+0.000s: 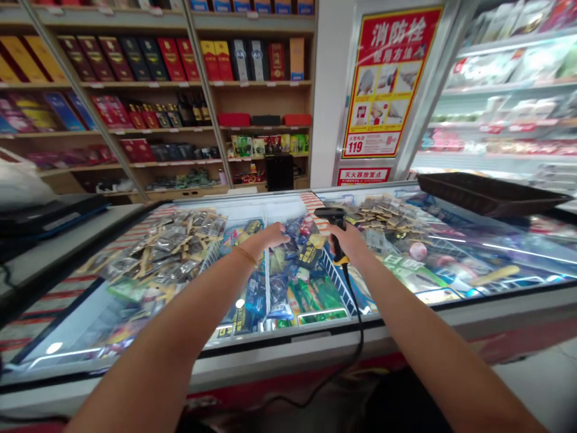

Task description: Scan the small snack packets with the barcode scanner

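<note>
My right hand is wrapped round the handle of a black and yellow barcode scanner. Its head points left, and a dark cable hangs from the handle down over the freezer's front edge. To the left, my left hand reaches over the chest freezer with its fingers partly stretched; nothing shows in them. Below both hands lie frozen treats in bright wrappers, among them a dark packet with yellow lettering and green packets, sorted in white wire baskets.
Heaps of small packets lie left and right on the freezer. A dark brown tray stands at the right. Shelves of boxed goods line the back wall, beside a red fire-hydrant poster. Lit shelves stand far right.
</note>
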The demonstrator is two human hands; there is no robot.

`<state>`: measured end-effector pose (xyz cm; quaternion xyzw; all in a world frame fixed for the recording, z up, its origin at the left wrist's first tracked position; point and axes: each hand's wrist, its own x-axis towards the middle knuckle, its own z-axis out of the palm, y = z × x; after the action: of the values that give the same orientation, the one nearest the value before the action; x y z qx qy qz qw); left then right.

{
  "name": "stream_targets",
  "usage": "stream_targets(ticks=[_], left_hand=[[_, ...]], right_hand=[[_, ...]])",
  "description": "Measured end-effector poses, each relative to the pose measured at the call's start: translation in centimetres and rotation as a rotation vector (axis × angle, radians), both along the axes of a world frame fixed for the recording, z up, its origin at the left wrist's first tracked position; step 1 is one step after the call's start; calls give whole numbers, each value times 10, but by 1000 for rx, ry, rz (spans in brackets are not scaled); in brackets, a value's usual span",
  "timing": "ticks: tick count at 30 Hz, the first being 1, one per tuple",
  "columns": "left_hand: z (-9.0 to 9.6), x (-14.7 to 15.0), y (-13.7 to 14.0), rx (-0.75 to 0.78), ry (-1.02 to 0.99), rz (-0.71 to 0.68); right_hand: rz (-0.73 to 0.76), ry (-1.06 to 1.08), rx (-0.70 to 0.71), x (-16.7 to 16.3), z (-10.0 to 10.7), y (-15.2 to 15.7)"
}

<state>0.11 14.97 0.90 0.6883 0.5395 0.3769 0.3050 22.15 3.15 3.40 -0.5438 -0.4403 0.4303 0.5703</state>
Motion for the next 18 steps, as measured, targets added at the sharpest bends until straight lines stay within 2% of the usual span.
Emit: stream_targets(ticks=[2,5,7,9,11,13,15,18], left_hand=[[9,-50,-11,-103,312,-64],[20,-119,-30,-103,611,-121],[20,-155,-46,-99,743,-144],[14,-178,-64,-128,809,-114],[5,-188,-82,-150,845,-78],[-2,-185,-99,-119,852,-65],[-6,-171,-111,-44,837,-58],[-7,-135,-119,78,777,-107]], right_hand=[[40,-1,-1,-22,-4,1],[79,-10,9,-44,-13,5],[91,-5,15,-52,-22,7],[102,-4,16,-53,-31,8],[110,-4,17,-50,-37,9],[105,-2,10,-46,-40,8],[87,4,1,-43,-40,5],[69,12,-7,-40,-35,0]])
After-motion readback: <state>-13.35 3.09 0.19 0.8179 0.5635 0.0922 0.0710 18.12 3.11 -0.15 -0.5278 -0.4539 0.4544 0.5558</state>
